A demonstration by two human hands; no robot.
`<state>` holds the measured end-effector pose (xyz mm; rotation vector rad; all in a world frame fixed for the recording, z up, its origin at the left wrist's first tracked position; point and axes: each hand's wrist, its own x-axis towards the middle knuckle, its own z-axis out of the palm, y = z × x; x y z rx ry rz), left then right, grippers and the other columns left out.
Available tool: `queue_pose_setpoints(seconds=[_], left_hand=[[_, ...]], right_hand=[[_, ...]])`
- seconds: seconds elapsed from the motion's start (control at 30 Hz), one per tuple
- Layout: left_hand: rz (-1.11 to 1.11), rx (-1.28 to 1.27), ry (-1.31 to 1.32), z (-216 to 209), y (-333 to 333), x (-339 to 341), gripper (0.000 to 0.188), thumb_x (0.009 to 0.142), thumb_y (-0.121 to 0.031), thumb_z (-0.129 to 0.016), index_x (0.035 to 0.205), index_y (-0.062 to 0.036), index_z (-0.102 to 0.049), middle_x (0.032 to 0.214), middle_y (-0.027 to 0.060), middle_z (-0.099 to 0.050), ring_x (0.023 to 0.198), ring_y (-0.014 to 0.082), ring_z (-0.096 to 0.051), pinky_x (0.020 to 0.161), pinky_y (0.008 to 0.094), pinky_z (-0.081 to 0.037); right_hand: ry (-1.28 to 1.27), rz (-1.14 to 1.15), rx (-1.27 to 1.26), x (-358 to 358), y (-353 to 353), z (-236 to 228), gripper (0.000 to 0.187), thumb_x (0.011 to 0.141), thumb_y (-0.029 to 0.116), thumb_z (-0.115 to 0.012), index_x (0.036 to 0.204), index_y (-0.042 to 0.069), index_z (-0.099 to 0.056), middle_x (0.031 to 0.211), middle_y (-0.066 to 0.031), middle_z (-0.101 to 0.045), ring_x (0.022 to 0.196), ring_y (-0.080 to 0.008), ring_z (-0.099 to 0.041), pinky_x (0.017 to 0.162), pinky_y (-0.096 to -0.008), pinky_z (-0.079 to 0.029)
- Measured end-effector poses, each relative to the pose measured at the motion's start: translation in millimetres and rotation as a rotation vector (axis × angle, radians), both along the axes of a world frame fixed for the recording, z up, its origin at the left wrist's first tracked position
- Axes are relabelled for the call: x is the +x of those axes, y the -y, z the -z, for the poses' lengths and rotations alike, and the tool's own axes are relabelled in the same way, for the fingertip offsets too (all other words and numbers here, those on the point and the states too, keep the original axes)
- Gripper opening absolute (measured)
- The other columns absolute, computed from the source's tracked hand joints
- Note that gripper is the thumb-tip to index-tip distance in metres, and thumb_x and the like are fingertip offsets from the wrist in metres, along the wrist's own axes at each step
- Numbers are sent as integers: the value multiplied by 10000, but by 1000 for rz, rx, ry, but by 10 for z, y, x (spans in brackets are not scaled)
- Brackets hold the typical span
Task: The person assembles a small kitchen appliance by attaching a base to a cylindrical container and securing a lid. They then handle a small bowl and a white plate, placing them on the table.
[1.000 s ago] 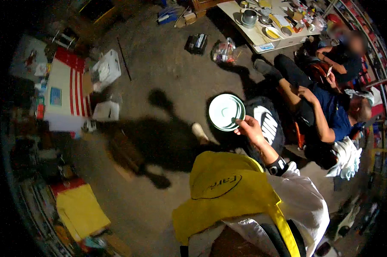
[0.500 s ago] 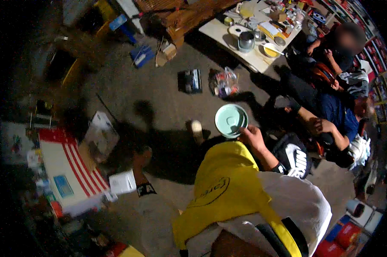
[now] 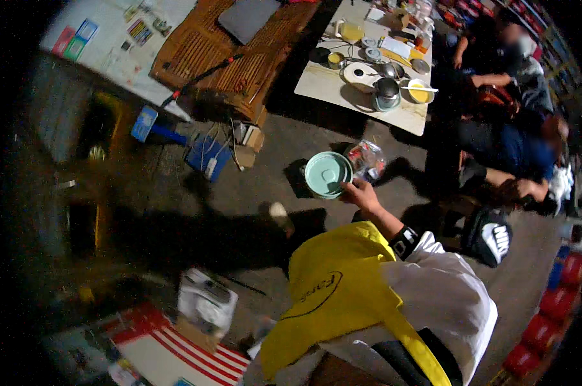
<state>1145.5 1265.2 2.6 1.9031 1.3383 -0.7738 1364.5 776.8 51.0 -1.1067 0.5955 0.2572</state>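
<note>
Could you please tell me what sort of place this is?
Probably a shop or storeroom that also serves for preparing or eating food, though the dim light leaves this uncertain. A white table holds a pot and a bowl with something yellow; red packages stand at the right.

From my station I look down on a dull grey-brown floor [image 3: 529, 248], lit unevenly, with a broad shadow [image 3: 207, 238] across its middle and the left side sinking into near-black. Ahead of me is a pale-topped surface [image 3: 316, 80]. To its left I make out a slatted brown wooden bench [image 3: 194, 51] bearing a grey cushion [image 3: 248, 19], beside a white tabletop [image 3: 104, 51]. A red-and-white striped tabletop [image 3: 149, 357] fills my lower left; crowded shelves [image 3: 548, 51] curve along the upper right.
</note>
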Motion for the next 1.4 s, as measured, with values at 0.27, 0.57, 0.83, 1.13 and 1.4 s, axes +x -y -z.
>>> queue_pose_setpoints(seconds=[0.27, 0.57, 0.83, 1.13, 1.4], left_hand=[[308, -23, -5, -36, -1266, 3106, 1167, 666, -614, -749, 1491, 2, -198, 1489, 236, -321, 1355, 359, -359, 1069, 432, -350], [885, -204, -9, 29, -522, 6895, 1204, 642, -634, -758, 1490, 6, -191, 1491, 246, -315, 1355, 369, -359, 1076, 425, -344], [1168, -215, -45, 958, 646, 7880, 1269, 589, -623, -812, 1489, 9, -178, 1478, 259, -307, 1351, 391, -342, 1055, 480, -366], [1347, -486, 396, 846, 2634, 8823, 1166, 605, -532, -829, 1460, 3, -243, 1427, 241, -369, 1311, 392, -373, 1094, 472, -302], [1769, -758, 548, 1145, 4510, 9504, 1131, 605, -160, -862, 1492, -65, -168, 1435, 235, -358, 1304, 393, -389, 1046, 487, -363]], right_hand=[[-179, 471, -119, 1136, -647, 684, 264, 930, 229, -596, 1001, -24, -615, 836, -90, -651, 683, -168, -648, 627, -287, -537], [-289, 793, 34, 2435, -837, 1416, 255, 900, 240, -623, 896, -11, -580, 760, -59, -546, 646, -157, -594, 596, -268, -524], [-328, 822, -26, 3904, -248, 2624, 214, 908, 207, -609, 870, 7, -542, 766, -60, -541, 618, -157, -565, 654, -297, -549], [-309, 936, 191, 5617, 437, 3184, 252, 930, 216, -616, 953, -20, -530, 852, -111, -590, 725, -188, -618, 658, -294, -557], [-532, 806, 596, 5514, 972, 3300, 525, 898, 434, -643, 1153, -19, -564, 1115, -132, -624, 921, -247, -651, 786, -316, -541]])
